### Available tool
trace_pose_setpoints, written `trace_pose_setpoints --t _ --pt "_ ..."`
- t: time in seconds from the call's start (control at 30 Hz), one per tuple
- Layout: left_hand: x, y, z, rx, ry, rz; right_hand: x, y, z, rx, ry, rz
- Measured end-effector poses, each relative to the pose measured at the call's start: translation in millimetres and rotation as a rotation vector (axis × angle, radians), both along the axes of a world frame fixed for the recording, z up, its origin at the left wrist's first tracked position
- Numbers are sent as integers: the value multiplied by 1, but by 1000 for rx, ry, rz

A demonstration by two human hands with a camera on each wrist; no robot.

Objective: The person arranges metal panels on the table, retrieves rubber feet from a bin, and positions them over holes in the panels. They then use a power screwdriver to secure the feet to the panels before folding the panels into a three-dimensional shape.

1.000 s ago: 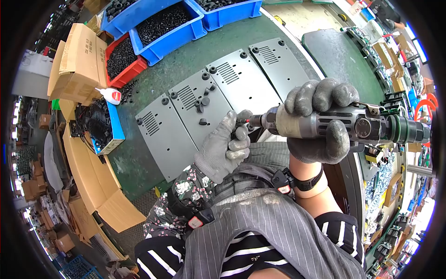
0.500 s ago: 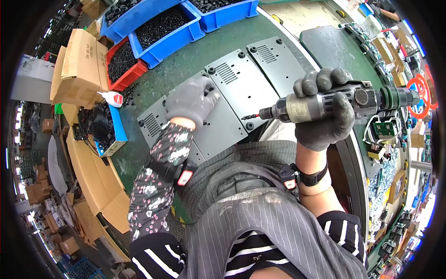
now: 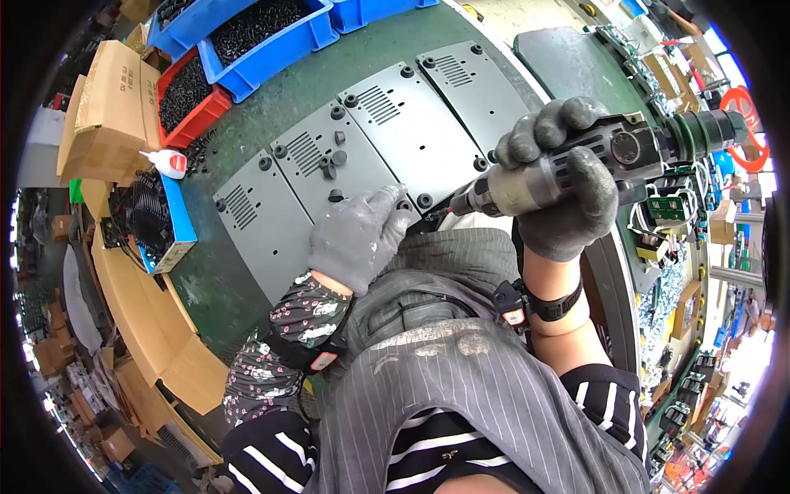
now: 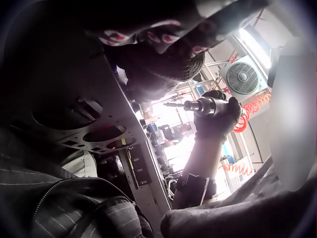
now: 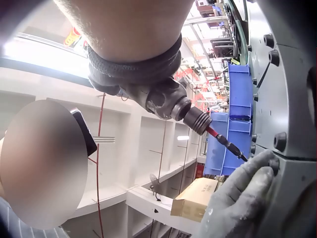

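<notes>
My right hand (image 3: 568, 206) grips a power screwdriver (image 3: 512, 191), its bit (image 5: 225, 142) pointing left and down toward the panels. Gloved in grey, my left hand (image 3: 354, 239) is at the near corner of the second grey slotted metal panel (image 3: 362, 165). Its fingertips (image 5: 262, 179) pinch a black rubber foot (image 5: 274, 166) against that panel. The bit's end is close beside these fingers. Several loose rubber feet (image 3: 330, 171) lie on the same panel. The neighbouring panel (image 3: 420, 123) on the right has feet at its corners, including one near foot (image 3: 425, 200).
At the back stand blue bins (image 3: 271, 62) and a red bin (image 3: 216, 105) of small black parts. A white bottle (image 3: 170, 163), an open carton (image 3: 123, 107) and a blue-sided box (image 3: 177, 221) are to the left. Another green surface (image 3: 568, 74) adjoins at right.
My left hand left the screwdriver's bit, reached to the feet on the second panel, then came back to its near corner. The screwdriver has tilted with its bit lower, near the left hand.
</notes>
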State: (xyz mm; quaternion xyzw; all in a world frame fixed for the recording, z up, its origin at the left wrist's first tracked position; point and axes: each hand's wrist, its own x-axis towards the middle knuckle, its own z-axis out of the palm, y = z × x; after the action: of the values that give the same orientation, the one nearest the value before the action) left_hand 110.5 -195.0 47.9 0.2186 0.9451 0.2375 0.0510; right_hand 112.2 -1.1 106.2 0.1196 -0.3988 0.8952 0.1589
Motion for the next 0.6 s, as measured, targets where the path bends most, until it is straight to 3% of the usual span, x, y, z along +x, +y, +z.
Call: trace_pose_setpoints --t 0.17,0.27,0.5,0.57,0.6 --pt "7 2 4 -46 -55 -30 0 -10 -3 118 18 -4" --pt "7 3 -3 53 -7 -7 0 -20 -6 215 31 -15" --pt "4 1 -6 120 -2 9 -8 -35 -14 360 14 123" --pt "4 1 -4 102 -10 1 -13 -36 -13 683 138 39" --pt "3 1 -3 78 -23 -7 -13 -40 -14 637 74 38"
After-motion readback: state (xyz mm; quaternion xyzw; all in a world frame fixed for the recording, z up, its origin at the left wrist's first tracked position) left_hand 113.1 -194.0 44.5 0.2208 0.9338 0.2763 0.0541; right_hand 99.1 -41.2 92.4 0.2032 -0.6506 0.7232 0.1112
